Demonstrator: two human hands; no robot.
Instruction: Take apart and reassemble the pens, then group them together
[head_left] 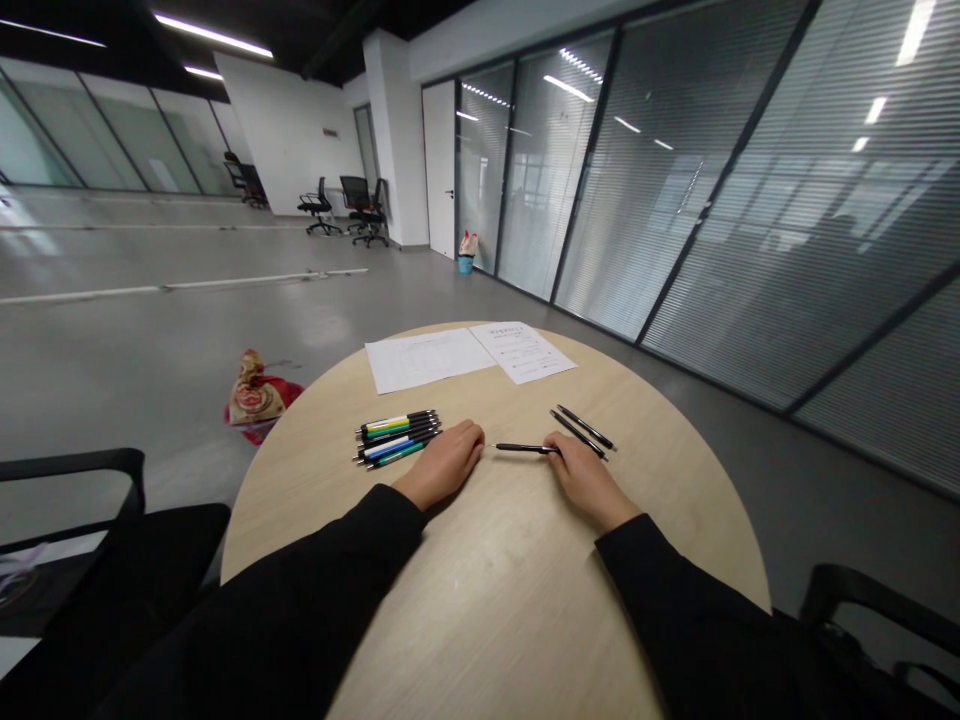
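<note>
**On the round counter (pixel 510 620): one pen pinched, one hand flat**

Near edge of the counter, black sleeves (pixel 292 590) come in from both sides. The left hand (pixel 442 463) sits palm down, fingers together and relaxed, holding nothing, just beside a bunch of pens (pixel 397 437) with green, blue and yellow barrels, lined up side by side. The right hand (pixel 589 480) is pinching the end of a black pen (pixel 525 448), which lies level with its tip pointing at the left hand. Just past the right hand, two more black pens (pixel 577 434) lie at a slant, nearly touching each other.

Two sheets of paper (pixel 424 360) sit overlapping at the far edge, with printed text on the right one. Left of the counter, a red and tan bag (pixel 255 395) lies on the floor. Well beyond the counter are office chairs (pixel 319 205), and a glass wall with blinds (pixel 720 180) runs along its right.
</note>
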